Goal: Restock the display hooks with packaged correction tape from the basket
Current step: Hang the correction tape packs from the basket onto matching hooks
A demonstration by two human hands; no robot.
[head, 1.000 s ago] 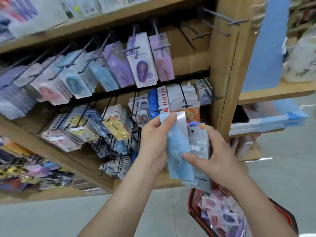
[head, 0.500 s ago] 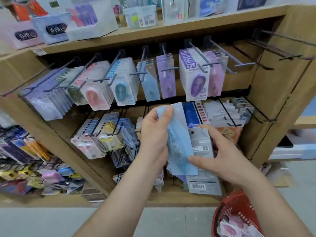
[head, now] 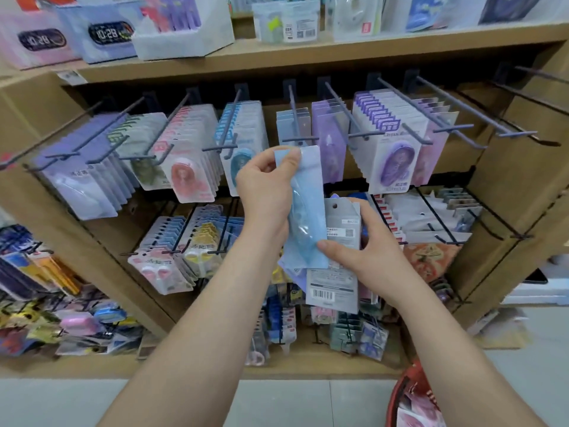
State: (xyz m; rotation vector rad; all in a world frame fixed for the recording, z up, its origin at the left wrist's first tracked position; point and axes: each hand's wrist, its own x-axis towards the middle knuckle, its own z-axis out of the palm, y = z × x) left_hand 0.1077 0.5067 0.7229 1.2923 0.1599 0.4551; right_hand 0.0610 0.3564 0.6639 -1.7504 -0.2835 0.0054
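The left grip (head: 264, 192) pinches the top corner of a pale blue correction tape packet (head: 308, 211), thumb and fingers curled on its upper edge, holding it upright in front of the display. The right grip (head: 369, 254) curls round a small stack of packets whose grey back with a barcode (head: 334, 288) faces the camera, its thumb pressing the blue packet's lower edge against the stack. The blue packet's top sits just below a hook (head: 291, 100) carrying matching pale blue packets (head: 288, 126) in the upper row. A red basket (head: 400, 392) with more packets shows at the lower right, beneath the right forearm.
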